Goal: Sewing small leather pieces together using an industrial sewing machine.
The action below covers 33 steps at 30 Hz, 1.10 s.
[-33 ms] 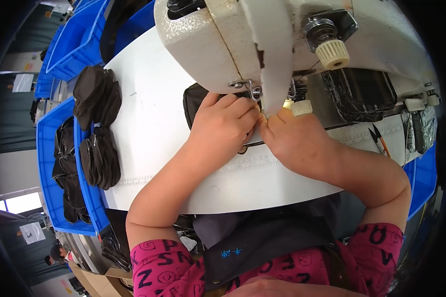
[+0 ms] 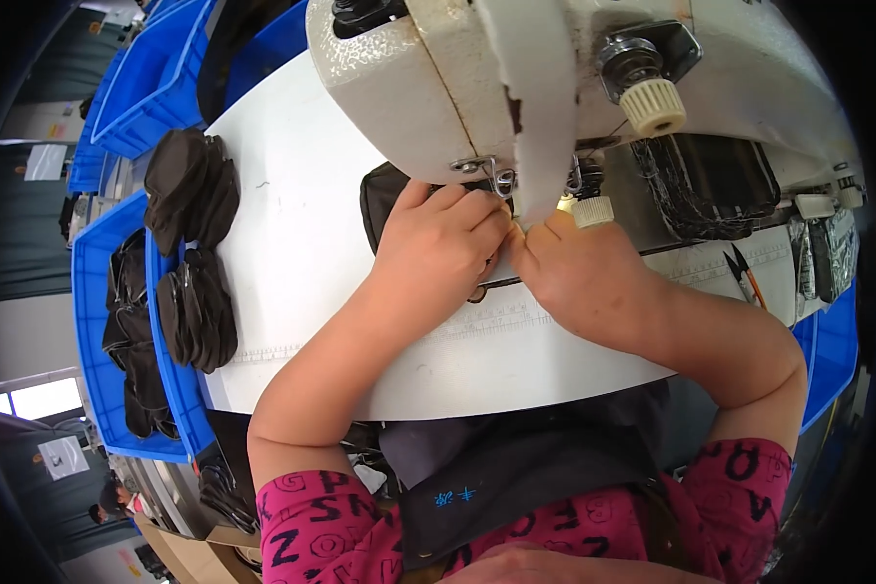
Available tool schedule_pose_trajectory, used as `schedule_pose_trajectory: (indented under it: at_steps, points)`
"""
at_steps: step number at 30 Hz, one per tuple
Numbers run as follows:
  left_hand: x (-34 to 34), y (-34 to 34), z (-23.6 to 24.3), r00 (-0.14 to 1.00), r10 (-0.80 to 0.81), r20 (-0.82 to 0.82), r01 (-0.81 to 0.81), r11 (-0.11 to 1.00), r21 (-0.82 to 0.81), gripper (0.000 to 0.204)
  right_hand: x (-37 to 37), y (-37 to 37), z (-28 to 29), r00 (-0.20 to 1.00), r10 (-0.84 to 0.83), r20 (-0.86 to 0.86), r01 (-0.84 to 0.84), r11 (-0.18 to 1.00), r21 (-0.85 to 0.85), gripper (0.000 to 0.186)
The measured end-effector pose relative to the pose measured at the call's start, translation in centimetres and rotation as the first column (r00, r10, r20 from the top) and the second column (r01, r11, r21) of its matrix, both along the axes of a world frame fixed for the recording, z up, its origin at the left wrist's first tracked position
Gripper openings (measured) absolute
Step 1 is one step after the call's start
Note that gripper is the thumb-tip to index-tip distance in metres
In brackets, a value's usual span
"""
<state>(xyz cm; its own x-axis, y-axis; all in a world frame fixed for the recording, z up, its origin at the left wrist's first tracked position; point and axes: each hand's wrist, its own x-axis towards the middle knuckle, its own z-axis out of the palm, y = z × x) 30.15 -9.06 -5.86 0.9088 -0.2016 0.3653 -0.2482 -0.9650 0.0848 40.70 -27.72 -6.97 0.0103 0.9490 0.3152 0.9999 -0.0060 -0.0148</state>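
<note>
A black fabric piece [image 2: 378,209] lies under the white sewing machine head [image 2: 399,97], partly hidden by my hands. My left hand [image 2: 438,248] is closed on it just below the needle area, fingers bent and pressed together. My right hand [image 2: 584,277] is curled beside it under a tension knob [image 2: 591,209], its fingertips close to my left hand's; what they grip is hidden. The presser foot and stitching point are also hidden by my fingers.
Stacked black pouches [image 2: 190,190] sit at the table's left edge [image 2: 292,195], beside blue bins [image 2: 88,321] holding more. A black bundle [image 2: 706,190], pointed tools [image 2: 745,273] and wrapped items [image 2: 818,258] lie right. People [image 2: 117,496] are in the lower-left background.
</note>
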Motion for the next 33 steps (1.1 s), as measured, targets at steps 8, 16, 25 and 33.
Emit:
schedule_pose_trajectory:
  at_steps: [8, 16, 25, 33]
  points:
    - [0.0, -0.2, -0.3, 0.998, 0.063, 0.018, -0.064, 0.998, 0.031, 0.031, 0.3, 0.2, 0.0, 1.0, -0.021, -0.005, 0.021, 1.0, 0.022, 0.013]
    - [0.1, 0.2, 0.0, 0.999, 0.028, 0.015, -0.028, 1.0, -0.011, 0.031, 0.4, 0.4, -0.2, 0.999, -0.05, -0.008, 0.051, 0.997, 0.053, 0.017]
    - [-0.1, -0.2, -0.6, 0.994, 0.112, -0.008, -0.111, 0.969, -0.222, 0.026, 0.6, 0.4, -0.1, 0.999, -0.037, -0.027, 0.037, 0.999, 0.021, 0.034]
    - [-0.6, 1.7, 1.1, 0.922, 0.136, -0.362, -0.305, 0.831, -0.466, 0.024, 1.3, 0.4, -0.9, 0.996, -0.077, 0.044, 0.075, 0.996, 0.051, 0.045]
